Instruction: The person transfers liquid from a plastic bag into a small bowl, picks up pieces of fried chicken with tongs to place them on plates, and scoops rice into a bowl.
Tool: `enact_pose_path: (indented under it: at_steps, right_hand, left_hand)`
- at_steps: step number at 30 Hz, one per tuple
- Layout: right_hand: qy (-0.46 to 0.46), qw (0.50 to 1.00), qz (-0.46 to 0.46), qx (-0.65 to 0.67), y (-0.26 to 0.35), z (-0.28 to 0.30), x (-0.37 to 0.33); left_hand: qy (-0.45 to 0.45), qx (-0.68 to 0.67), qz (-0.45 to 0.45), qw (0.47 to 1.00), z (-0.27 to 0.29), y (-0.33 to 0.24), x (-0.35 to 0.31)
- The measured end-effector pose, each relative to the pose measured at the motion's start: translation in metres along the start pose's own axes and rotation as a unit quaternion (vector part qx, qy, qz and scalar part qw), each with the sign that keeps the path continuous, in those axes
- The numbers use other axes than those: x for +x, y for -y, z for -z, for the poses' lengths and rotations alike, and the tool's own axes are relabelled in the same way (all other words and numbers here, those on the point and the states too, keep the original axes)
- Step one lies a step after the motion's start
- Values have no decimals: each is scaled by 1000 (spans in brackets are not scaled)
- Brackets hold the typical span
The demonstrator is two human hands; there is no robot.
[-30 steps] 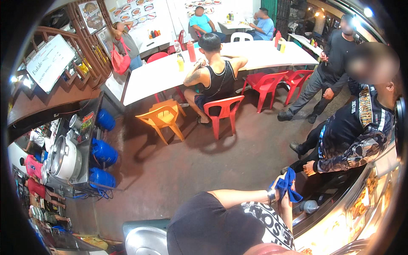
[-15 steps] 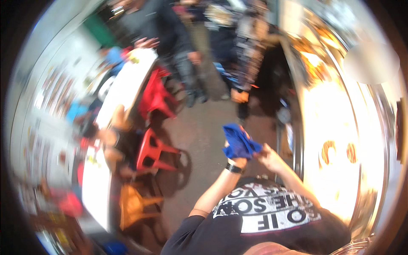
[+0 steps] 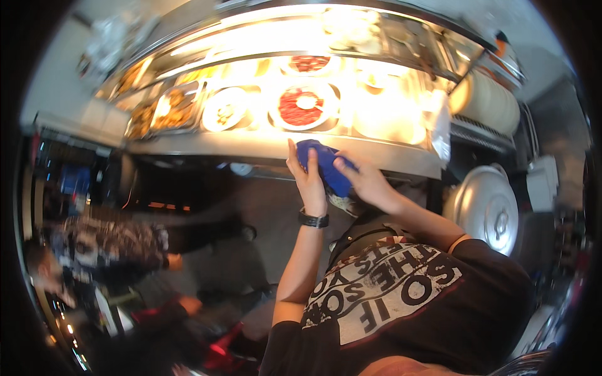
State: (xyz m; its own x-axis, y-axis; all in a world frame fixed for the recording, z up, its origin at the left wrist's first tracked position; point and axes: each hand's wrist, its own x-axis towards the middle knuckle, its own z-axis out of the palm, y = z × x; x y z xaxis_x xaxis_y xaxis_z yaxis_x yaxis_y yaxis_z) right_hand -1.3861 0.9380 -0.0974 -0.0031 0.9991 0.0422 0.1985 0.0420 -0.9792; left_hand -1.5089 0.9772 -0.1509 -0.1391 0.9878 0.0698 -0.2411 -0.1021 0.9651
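A crumpled blue cloth [image 3: 329, 166] is held up between my two hands, close to the front edge of the steel counter [image 3: 401, 160]. My left hand [image 3: 307, 182], with a black watch on its wrist, grips the cloth from the left, fingers and thumb around it. From the right, my right hand [image 3: 365, 180] presses thumb and fingers on the same cloth. Beyond them a brightly lit food display holds a round dish with red food [image 3: 298, 111], a round dish of pale food [image 3: 224, 111] and a tray of browned food [image 3: 175, 108].
To my right sits a big silver lidded pot [image 3: 486, 210]. A stack of pale plates [image 3: 492, 105] is past the counter's right end. On the left, a person in a patterned top [image 3: 110, 250] is near a dark area under the counter. Glare washes out part of the display.
My view has swung to the right, from the aisle with tables and red chairs to the food counter. The blue cloth stays in both hands, now with my fingers spread more along it.
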Motion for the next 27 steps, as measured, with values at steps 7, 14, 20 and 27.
enact_pose_path:
  at_steps: [7,14,20,27]
  right_hand:
    - [146,981,-115,53,7,153,-9]
    - [192,969,-146,47,-2,239,4]
    - [153,957,-171,179,-47,300,10]
    - [76,965,-224,116,-126,329,12]
  left_hand:
    - [532,-31,94,841,-66,-10,24]
    - [716,288,-5,636,-123,-7,73]
    - [659,383,-88,642,-110,38,113]
    - [590,300,100,743,-119,31,145]
